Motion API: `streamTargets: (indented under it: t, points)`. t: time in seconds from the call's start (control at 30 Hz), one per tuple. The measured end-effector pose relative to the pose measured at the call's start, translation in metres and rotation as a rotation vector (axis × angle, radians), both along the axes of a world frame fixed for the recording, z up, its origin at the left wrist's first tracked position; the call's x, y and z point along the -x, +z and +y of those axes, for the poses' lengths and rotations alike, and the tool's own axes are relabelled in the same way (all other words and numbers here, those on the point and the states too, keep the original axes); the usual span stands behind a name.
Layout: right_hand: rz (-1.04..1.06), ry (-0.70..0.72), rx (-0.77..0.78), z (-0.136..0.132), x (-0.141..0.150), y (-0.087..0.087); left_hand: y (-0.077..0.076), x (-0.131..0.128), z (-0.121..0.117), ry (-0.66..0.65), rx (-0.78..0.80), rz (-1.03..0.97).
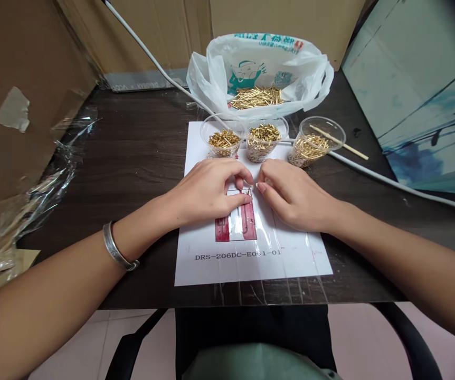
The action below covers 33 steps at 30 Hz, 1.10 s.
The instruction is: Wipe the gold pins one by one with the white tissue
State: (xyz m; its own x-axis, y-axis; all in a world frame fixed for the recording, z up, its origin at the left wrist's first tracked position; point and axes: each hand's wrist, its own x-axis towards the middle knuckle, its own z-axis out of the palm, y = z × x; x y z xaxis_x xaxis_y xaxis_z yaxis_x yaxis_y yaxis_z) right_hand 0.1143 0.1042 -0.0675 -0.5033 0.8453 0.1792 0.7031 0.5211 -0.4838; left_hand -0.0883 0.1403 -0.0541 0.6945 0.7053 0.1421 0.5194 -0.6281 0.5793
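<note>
Over the printed sheet [227, 269], my left hand [207, 190] has its thumb and forefinger curled round a tiny gold-coloured metal pin [248, 191]. Close beside it, my right hand [296, 195] is closed, thumb against curled fingers; whatever lies between those fingertips is hidden. Beneath the hands the paper carries a red and white picture [248, 224]. Just beyond them stand a left clear cup [223, 141] of small gold parts, a middle cup [263, 141] of short gold tubes, and a tilted right cup [310, 148] of slender gold pins.
Behind the cups, a white plastic bag [306, 84] holds many longer gold pins [257, 97]. A thin wooden stick [354, 149] leans in the right cup. A white cable [394, 182] crosses the dark table [132, 137]. Cardboard [13, 105] borders the left side.
</note>
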Motion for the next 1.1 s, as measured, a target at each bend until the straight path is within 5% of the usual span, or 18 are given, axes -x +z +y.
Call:
streamTargets:
  t: [1.1]
  points:
    - [0.072,0.087,0.055,0.0031,-0.0013,-0.0023,-0.0030,-0.0009,-0.0004,-0.030,0.009,0.013]
